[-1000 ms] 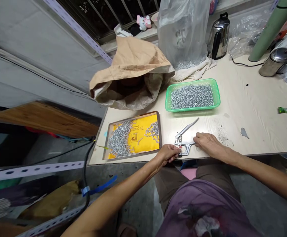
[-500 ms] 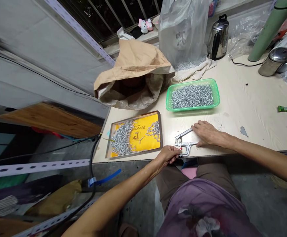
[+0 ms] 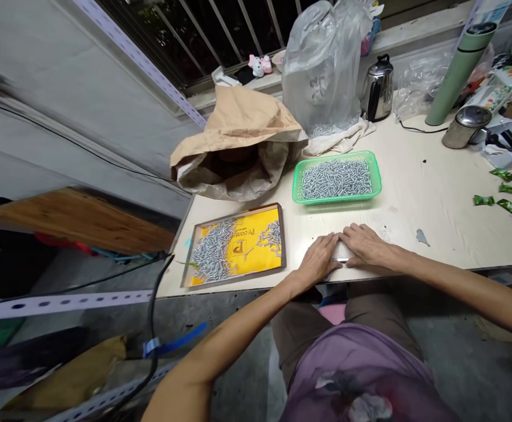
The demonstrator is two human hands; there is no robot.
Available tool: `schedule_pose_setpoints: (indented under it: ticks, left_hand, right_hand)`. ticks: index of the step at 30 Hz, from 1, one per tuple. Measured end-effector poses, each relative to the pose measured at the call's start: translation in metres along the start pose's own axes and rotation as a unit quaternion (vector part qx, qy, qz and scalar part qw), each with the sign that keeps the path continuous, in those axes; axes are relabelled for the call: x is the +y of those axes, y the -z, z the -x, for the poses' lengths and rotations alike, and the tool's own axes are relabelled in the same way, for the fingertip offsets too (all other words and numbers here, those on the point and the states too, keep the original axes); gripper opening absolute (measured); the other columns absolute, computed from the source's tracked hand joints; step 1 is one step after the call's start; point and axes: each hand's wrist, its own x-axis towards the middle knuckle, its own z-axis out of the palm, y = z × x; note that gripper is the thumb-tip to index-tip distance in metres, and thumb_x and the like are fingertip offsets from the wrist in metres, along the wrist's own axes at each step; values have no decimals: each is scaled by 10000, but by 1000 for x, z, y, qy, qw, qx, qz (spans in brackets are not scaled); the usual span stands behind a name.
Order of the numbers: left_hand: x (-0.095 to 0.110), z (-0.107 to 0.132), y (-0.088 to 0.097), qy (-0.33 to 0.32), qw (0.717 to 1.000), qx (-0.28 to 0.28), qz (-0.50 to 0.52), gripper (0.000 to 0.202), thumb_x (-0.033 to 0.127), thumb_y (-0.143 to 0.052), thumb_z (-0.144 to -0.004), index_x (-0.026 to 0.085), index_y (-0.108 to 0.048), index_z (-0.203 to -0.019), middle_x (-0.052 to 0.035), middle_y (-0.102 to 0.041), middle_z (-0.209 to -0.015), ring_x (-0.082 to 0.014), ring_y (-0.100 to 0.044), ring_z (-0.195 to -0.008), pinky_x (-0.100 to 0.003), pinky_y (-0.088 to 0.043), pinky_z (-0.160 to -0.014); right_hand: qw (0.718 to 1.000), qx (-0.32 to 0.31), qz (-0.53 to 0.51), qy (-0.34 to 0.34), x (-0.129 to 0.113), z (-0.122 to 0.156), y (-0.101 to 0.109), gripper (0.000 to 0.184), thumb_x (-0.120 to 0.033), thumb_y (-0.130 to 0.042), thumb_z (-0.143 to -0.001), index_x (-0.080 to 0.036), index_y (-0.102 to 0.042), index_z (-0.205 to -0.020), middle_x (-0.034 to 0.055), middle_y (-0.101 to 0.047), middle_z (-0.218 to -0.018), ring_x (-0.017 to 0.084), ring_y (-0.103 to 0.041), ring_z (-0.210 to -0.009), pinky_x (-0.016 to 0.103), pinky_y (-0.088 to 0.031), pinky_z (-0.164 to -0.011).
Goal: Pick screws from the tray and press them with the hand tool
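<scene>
Metal hand pliers (image 3: 341,259), looking like snap-fastener pliers, lie near the table's front edge, mostly covered by both hands. My left hand (image 3: 318,259) is closed over their head end, hiding the jaws. My right hand (image 3: 363,246) has its fingers round the handles, and the two hands nearly touch. Left of them sits a shallow tray (image 3: 282,240) with a yellow bottom (image 3: 256,225), holding two heaps of small silvery metal pieces (image 3: 214,252). Beyond the hands stands a green plastic basket (image 3: 337,201) filled with similar metal pieces (image 3: 337,179).
A large open brown paper bag (image 3: 242,123) stands behind the tray. Farther back are a clear plastic bag (image 3: 321,76), a steel kettle (image 3: 377,88), a green flask (image 3: 460,76) and a steel cup (image 3: 465,126). Several green wrapped sweets (image 3: 508,206) lie at the right.
My left hand has moved from beneath the pliers' jaws up over their head, close against my right hand. The pliers' jaws showed before and are now covered. The view has shifted slightly.
</scene>
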Motion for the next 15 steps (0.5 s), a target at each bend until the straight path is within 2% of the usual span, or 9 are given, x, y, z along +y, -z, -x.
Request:
schedule_pose_setpoints:
  ticks: [3, 6, 10, 15]
  left_hand:
    - [-5, -11, 0, -16, 999, -37, -3, 700, 355, -695, -770, 151, -359, -1349, -146, -533, -1261, -281, -511, -1120, -446, -426, -977]
    - [-2, -18, 4, -19, 998, -57, -17, 698, 395, -689, -775, 140, -372, -1342, -135, -553, -1176, -279, -509, -1074, -429, -447, -928]
    - [5, -24, 10, -33, 996, -77, -32, 490, 377, -665, -806, 157, -492, -1208, -97, -570, -1043, -260, -500, -1007, -396, -466, -853]
    - [13, -23, 12, -31, 993, -106, -52, 221, 327, -582, -876, 167, -578, -1028, -76, -573, -966, -236, -497, -970, -347, -463, -786]
  right_hand:
    - [1000, -3, 1, -24, 4, 7, 0, 639, -420, -793, -653, -99, -543, -1145, 147, -585, -1081, 286, -503, -995, 359, -400, -800]
    - [1000, 20, -7, -22, 6, 14, -1, 456, -349, -761, -710, -121, -578, -1060, 135, -594, -1018, 274, -512, -974, 347, -421, -784]
    - [998, 43, -46, -28, 5, 19, -5, 326, -262, -725, -752, -139, -598, -1026, 117, -589, -980, 258, -515, -953, 337, -430, -766]
    - [997, 17, -70, -27, 4, 19, -10, 167, -230, -644, -832, -130, -637, -966, 95, -597, -927, 215, -526, -921, 295, -405, -765]
